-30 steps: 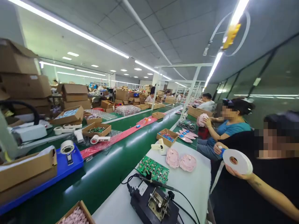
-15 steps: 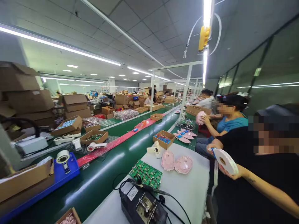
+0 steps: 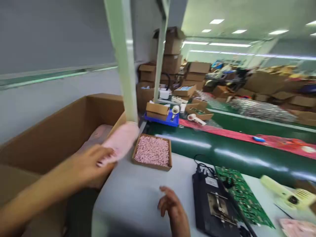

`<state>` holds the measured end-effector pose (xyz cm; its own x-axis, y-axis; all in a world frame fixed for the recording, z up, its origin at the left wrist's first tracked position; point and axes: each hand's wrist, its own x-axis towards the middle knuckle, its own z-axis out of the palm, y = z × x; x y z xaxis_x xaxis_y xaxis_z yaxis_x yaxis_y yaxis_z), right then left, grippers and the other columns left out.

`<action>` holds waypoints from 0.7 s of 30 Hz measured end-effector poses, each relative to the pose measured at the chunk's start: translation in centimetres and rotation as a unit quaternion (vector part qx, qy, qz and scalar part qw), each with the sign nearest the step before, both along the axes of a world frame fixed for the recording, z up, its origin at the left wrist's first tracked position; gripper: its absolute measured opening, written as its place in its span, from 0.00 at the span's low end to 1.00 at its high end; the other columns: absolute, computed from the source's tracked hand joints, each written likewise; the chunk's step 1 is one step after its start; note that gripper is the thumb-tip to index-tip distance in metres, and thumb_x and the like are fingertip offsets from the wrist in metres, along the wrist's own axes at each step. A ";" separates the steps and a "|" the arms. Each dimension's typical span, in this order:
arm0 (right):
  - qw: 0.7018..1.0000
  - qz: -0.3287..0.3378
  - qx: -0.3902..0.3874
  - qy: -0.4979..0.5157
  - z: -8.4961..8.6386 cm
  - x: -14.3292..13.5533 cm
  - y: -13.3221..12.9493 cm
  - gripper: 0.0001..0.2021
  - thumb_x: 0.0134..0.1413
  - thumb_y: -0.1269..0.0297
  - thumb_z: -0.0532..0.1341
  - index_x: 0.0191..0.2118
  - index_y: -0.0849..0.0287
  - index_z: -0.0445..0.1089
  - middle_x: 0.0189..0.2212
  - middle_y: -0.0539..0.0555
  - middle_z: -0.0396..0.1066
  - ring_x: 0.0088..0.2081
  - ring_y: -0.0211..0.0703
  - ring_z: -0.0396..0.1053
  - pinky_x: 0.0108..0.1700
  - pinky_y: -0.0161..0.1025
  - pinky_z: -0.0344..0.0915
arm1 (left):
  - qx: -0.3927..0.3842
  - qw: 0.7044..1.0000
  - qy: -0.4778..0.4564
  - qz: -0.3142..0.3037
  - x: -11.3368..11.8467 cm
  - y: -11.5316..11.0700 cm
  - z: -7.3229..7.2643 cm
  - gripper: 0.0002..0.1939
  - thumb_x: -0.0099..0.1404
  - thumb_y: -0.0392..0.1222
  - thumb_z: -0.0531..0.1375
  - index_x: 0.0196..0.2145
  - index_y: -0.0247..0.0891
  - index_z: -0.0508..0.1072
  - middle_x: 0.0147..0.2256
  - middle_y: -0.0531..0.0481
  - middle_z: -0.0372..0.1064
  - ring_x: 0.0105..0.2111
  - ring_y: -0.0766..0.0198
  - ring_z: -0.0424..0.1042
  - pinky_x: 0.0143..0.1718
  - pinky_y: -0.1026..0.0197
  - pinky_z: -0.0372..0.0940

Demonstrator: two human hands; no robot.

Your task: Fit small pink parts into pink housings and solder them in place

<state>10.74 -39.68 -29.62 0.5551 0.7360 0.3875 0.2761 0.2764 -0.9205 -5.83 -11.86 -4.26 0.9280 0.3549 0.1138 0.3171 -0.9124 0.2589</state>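
My left hand [image 3: 91,164] is closed on the end of a pale pink plastic shell [image 3: 122,140], blurred by motion, beside the large cardboard box [image 3: 56,131] at the left. Above the white-covered bench, my right hand [image 3: 170,204] hangs with its fingers apart and curled a little, holding nothing. A shallow carton of small pink parts [image 3: 152,150] lies beyond both hands. Right of my right hand sits a black device [image 3: 213,200] with a metal mechanism on top, and a sheet of green circuit boards [image 3: 243,194] is beside it.
A white upright post [image 3: 125,65] rises behind the pink shell. The green conveyor [image 3: 222,144] runs across behind the bench, with red wrap [image 3: 229,133] on it. A cream-coloured device [image 3: 281,191] lies at the right. A blue tray [image 3: 161,120] stands farther back.
The view has swung left, bringing the large box and both hands into sight. My left hand now has a pink shell. The co-workers seen earlier at the right are out of view.
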 end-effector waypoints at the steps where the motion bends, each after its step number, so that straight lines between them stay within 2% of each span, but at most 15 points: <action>1: 0.997 0.002 0.023 0.076 0.6 -0.4 0.4 0.29 0.70 0.45 0.33 0.68 0.45 0.55 0.63 0.64 0.63 0.34 0.45 0.75 0.24 0.41 0.70 | 0.024 0.996 -0.006 -0.085 -0.8 -1.3 -1.2 0.06 0.67 0.40 0.60 0.36 0.37 0.77 0.46 0.48 0.76 0.43 0.63 0.72 0.48 0.60 0.72; 3: 0.979 -0.010 0.013 0.202 2.3 -0.8 0.8 0.35 0.67 0.42 0.27 0.71 0.49 0.46 0.68 0.68 0.53 0.41 0.50 0.75 0.27 0.43 0.72 | 0.078 0.960 -0.068 -0.258 -1.5 -4.2 -4.3 0.06 0.64 0.31 0.60 0.33 0.41 0.76 0.44 0.49 0.77 0.42 0.59 0.72 0.46 0.57 0.72; 4: 0.967 -0.015 -0.003 0.254 3.1 -0.9 0.8 0.37 0.66 0.41 0.26 0.72 0.52 0.43 0.68 0.69 0.54 0.43 0.51 0.75 0.30 0.44 0.72 | 0.090 0.941 -0.109 -0.308 -1.5 -5.7 -6.0 0.07 0.65 0.31 0.60 0.35 0.40 0.75 0.41 0.48 0.77 0.39 0.59 0.72 0.42 0.57 0.73; 5: 0.954 -0.019 -0.014 0.300 3.9 -1.1 0.7 0.38 0.66 0.39 0.27 0.72 0.53 0.42 0.66 0.70 0.57 0.44 0.52 0.75 0.32 0.45 0.73 | 0.088 0.929 -0.145 -0.328 -1.5 -7.0 -7.8 0.06 0.66 0.32 0.59 0.38 0.39 0.74 0.38 0.47 0.76 0.35 0.60 0.72 0.38 0.58 0.72; 7: 0.927 -0.036 -0.017 0.372 4.8 -1.3 0.3 0.38 0.66 0.35 0.34 0.71 0.53 0.42 0.61 0.68 0.65 0.46 0.53 0.75 0.36 0.46 0.73 | 0.044 0.932 -0.181 -0.311 -1.2 -8.9 -11.0 0.08 0.68 0.36 0.57 0.44 0.36 0.72 0.33 0.46 0.72 0.31 0.61 0.70 0.34 0.60 0.72; 9: 0.916 -0.077 -0.026 0.394 4.9 -1.6 -0.4 0.37 0.63 0.35 0.51 0.69 0.50 0.45 0.56 0.62 0.70 0.46 0.51 0.74 0.40 0.45 0.73 | 0.010 0.932 -0.189 -0.310 -0.8 -9.8 -13.9 0.09 0.69 0.38 0.56 0.46 0.35 0.71 0.32 0.46 0.70 0.30 0.62 0.70 0.33 0.61 0.71; 11: 0.920 -0.139 -0.050 0.363 4.5 -1.6 -1.5 0.37 0.56 0.43 0.65 0.64 0.50 0.51 0.50 0.57 0.73 0.44 0.48 0.74 0.44 0.43 0.71 | 0.006 0.920 -0.205 -0.334 -0.3 -9.9 -16.2 0.09 0.69 0.36 0.57 0.47 0.35 0.71 0.33 0.46 0.71 0.32 0.62 0.70 0.33 0.61 0.71; 12: 0.924 -0.183 -0.061 0.329 4.3 -1.6 -2.2 0.35 0.53 0.47 0.68 0.61 0.51 0.54 0.48 0.56 0.73 0.44 0.47 0.73 0.45 0.43 0.71 | 0.012 0.909 -0.218 -0.356 0.0 -9.8 -17.1 0.09 0.69 0.35 0.58 0.46 0.36 0.71 0.35 0.46 0.73 0.34 0.61 0.71 0.35 0.60 0.72; 14: 0.925 -0.293 -0.069 0.233 4.0 -1.4 -4.0 0.30 0.52 0.52 0.69 0.56 0.53 0.58 0.48 0.56 0.72 0.45 0.46 0.72 0.48 0.44 0.69 | 0.040 0.884 -0.244 -0.397 0.4 -9.3 -18.6 0.09 0.67 0.32 0.61 0.45 0.37 0.73 0.40 0.46 0.76 0.42 0.59 0.73 0.40 0.58 0.72; 16: 0.909 -0.399 -0.058 0.102 4.2 -1.2 -6.0 0.24 0.53 0.55 0.68 0.51 0.55 0.62 0.51 0.57 0.68 0.51 0.48 0.70 0.52 0.46 0.66 | 0.068 0.874 -0.252 -0.409 0.6 -8.1 -19.4 0.09 0.65 0.30 0.63 0.43 0.38 0.75 0.45 0.47 0.76 0.49 0.56 0.72 0.46 0.55 0.72; 18: 0.881 -0.467 -0.064 -0.021 4.8 -0.8 -7.8 0.16 0.54 0.58 0.67 0.45 0.57 0.66 0.49 0.57 0.67 0.53 0.49 0.67 0.55 0.48 0.63 | 0.080 0.889 -0.227 -0.390 0.5 -6.4 -19.9 0.08 0.65 0.28 0.62 0.42 0.37 0.75 0.46 0.47 0.77 0.48 0.57 0.72 0.49 0.54 0.71; 21: 0.852 -0.499 -0.124 -0.104 6.1 -0.3 -9.2 0.09 0.58 0.58 0.63 0.38 0.58 0.69 0.40 0.53 0.66 0.45 0.47 0.67 0.50 0.45 0.62 | 0.077 0.921 -0.172 -0.340 -0.1 -3.8 -20.3 0.12 0.65 0.23 0.55 0.35 0.37 0.73 0.45 0.50 0.77 0.47 0.58 0.73 0.57 0.48 0.64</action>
<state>10.44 -48.85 -23.47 0.8908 0.0121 0.4543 0.4232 -0.3865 -0.8195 -5.91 -15.62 -24.60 0.8293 -0.3403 0.4432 -0.4181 -0.9041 0.0881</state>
